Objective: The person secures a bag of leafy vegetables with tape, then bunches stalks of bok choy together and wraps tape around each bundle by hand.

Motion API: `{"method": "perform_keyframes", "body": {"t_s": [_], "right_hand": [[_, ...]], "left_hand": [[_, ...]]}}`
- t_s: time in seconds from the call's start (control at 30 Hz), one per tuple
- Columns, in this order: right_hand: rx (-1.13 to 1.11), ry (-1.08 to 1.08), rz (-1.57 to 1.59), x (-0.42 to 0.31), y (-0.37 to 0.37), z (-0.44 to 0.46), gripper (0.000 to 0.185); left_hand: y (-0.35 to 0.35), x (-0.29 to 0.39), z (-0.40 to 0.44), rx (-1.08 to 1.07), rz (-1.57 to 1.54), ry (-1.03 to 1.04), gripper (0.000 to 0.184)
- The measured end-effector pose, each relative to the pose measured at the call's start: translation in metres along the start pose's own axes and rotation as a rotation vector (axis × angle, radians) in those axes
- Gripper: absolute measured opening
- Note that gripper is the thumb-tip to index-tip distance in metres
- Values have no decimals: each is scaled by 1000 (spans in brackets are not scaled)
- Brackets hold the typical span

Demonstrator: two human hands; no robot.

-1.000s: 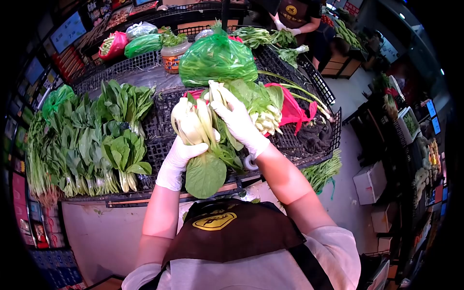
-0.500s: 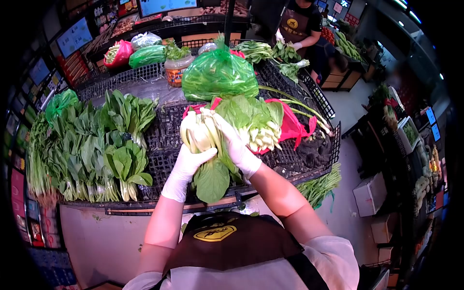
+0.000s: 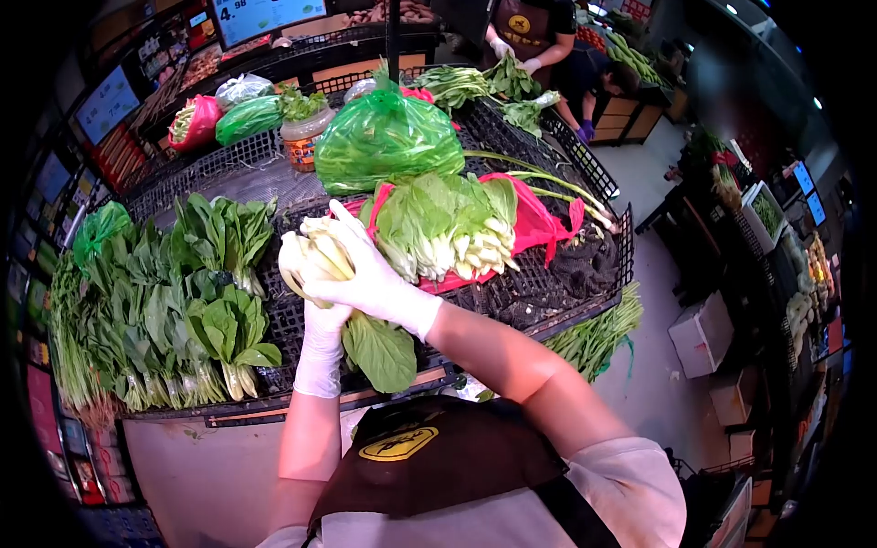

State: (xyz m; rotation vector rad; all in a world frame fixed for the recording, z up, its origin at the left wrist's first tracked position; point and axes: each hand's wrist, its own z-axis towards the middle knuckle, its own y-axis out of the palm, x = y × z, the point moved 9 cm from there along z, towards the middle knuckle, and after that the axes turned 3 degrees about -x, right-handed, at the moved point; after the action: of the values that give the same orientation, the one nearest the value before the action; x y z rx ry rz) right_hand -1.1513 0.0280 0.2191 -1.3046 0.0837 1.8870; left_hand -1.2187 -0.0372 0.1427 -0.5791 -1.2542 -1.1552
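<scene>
Though green bunches already lie in rows, one leafy bunch is held over the rack, right hand round its stems, left hand below, grip hidden, piled greens apparently remaining.

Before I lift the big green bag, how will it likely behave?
The bag will probably sag, since thin-looking, wrinkled plastic bulges around its contents. Its glossy film may feel slippery. It seems unlikely to roll, being widest near its base.
</scene>
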Motion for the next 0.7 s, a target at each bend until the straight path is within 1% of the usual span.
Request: {"method": "perform_keyframes", "body": {"t_s": [0.03,0.1,0.13,0.17,0.23,0.27,0.3,0.33,0.4,0.43,0.47,0.53,0.57,0.6,0.63,0.67,0.7], "right_hand": [[-62,46,-108,6,8,1,93],[-182,129,-331,14,17,8,92],[-205,174,-377,18,22,9,96],[-271,240,-425,23,28,9,97],[-437,368,-480,15,32,8,102],[-454,363,-302,17,31,9,100],[-470,356,-125,21,26,10,98],[-484,348,49,24,18,11,97],[-146,282,116,22,-49,16,78],[-24,250,-148,45,-89,16,64],[95,210,-412,67,-123,9,51],[6,360,-485,98,-144,-19,33],[-79,352,-593,103,-137,-27,31],[-162,342,-698,105,-128,-38,29],[-149,225,-768,99,-116,-41,29],[-161,187,-834,98,-104,-45,32],[-228,252,-961,104,-91,-48,32]], "left_hand": [[-9,-19,-1,50,-114,-124,77],[-3,-27,-8,114,-354,-164,79],[-1,-27,-13,148,-470,-183,80],[-5,-46,-17,115,-564,-218,83],[0,-45,-22,162,-645,-255,83],[1,-42,-27,193,-688,-274,83],[1,-34,-32,172,-614,-351,83],[8,-19,-33,170,-650,-401,83],[-11,14,-30,246,-436,-279,81],[-27,14,-30,294,-461,-228,78],[-40,13,-31,306,-471,-248,75],[-53,19,-31,319,-525,-207,73],[-58,18,-30,297,-565,-185,70],[-59,21,-31,346,-572,-176,70],[-60,21,-30,355,-554,-172,70],[-62,20,-30,363,-535,-167,70],[-61,19,-28,353,-538,-169,69]]}}
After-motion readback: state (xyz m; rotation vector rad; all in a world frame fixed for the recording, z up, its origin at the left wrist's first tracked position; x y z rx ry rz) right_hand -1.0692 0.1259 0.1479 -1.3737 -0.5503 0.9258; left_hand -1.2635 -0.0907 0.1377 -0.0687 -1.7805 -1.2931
